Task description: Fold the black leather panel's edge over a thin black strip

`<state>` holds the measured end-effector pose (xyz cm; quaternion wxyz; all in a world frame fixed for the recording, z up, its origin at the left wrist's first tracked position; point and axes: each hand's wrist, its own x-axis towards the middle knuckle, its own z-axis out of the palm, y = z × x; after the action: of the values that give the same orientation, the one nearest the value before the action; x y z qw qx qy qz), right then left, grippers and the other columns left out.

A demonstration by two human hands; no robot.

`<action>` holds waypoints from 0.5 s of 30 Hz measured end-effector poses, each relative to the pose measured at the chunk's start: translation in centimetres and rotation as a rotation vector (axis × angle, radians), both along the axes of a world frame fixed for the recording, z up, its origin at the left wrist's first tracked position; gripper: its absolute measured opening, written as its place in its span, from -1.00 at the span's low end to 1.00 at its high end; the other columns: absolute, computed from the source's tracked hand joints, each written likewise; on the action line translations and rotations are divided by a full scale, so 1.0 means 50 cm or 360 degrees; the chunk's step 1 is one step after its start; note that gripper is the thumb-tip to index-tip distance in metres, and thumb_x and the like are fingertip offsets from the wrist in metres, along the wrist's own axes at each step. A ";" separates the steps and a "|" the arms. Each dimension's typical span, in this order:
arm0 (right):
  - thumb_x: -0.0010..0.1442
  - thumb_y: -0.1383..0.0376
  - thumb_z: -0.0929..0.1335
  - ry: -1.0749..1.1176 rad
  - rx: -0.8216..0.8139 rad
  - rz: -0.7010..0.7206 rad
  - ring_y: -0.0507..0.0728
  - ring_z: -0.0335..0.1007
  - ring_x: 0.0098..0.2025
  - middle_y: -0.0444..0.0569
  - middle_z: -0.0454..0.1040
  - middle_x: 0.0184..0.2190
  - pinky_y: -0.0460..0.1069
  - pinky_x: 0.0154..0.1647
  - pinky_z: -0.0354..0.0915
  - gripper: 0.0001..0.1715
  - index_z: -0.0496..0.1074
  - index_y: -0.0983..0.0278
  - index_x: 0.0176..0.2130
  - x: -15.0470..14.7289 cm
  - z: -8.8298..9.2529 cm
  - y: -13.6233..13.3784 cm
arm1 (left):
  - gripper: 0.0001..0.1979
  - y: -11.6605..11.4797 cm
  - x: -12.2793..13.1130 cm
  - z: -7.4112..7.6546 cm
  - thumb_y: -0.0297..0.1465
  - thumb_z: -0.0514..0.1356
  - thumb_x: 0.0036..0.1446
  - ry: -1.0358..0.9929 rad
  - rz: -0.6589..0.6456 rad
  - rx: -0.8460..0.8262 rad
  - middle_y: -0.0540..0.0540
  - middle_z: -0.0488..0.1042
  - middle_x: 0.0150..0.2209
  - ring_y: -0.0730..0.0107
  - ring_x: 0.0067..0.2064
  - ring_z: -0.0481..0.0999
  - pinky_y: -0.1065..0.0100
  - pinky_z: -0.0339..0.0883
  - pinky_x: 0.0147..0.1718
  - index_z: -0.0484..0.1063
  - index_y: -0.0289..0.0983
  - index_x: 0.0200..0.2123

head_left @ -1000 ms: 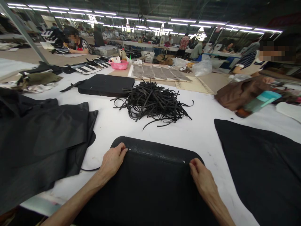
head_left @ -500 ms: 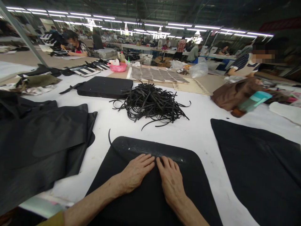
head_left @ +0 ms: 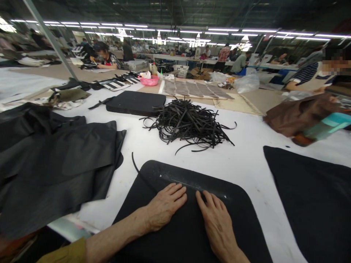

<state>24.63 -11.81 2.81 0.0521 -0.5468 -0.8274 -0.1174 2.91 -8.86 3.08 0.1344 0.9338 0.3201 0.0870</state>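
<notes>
A black sheet with rounded corners [head_left: 164, 241] lies in front of me on the white table. My left hand [head_left: 166, 206] rests flat on it, fingers stretched out and pointing right. Spread on the same sheet, my right hand [head_left: 218, 223] touches it with the fingertips, a little apart from the left. Beyond the fingers runs a shiny band with small white marks along the sheet's far edge. One thin black strip [head_left: 135, 163] sticks out past the sheet's far left corner. Farther back sits a tangled heap of black strips [head_left: 189, 122].
Black material [head_left: 63, 157] lies in folds at left, and another black piece [head_left: 309, 193] at right. A stack of black panels [head_left: 134, 102] stands behind. A teal-lidded bottle [head_left: 323, 128] leans by brown cloth [head_left: 298, 113]. Co-workers sit farther off.
The hands have moved apart, with the right hand shifting right across the black sheet. The whole view has swung slightly left, so things appear farther right.
</notes>
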 end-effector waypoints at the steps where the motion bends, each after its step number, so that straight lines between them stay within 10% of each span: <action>1: 0.08 0.58 0.18 0.0003 0.0044 0.0002 0.22 0.26 -0.05 0.06 0.37 -0.05 0.09 -0.05 0.24 -0.46 0.31 0.28 0.03 0.018 -0.008 -0.003 | -0.50 -0.002 -0.012 0.002 -0.53 0.00 0.09 0.0021 0.0020 -0.0001 -0.17 0.09 0.22 0.21 0.24 0.00 0.13 -0.11 0.22 0.12 -0.30 0.14; 15: 0.05 0.56 0.12 -0.0023 0.0267 0.0103 0.17 0.34 -0.10 0.11 0.41 -0.10 -0.01 -0.12 0.34 -0.49 0.34 0.40 -0.03 0.164 -0.054 -0.014 | -0.38 -0.018 -0.154 0.002 -0.67 -0.09 0.01 -0.0035 0.0425 -0.0015 -0.09 0.13 0.21 0.29 0.22 0.07 0.15 0.03 0.19 0.09 -0.23 0.17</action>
<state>32.85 -12.49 0.10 0.0955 -0.5126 -0.8322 -0.1884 -4.79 -9.78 3.18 0.1294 0.8812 0.4405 0.1127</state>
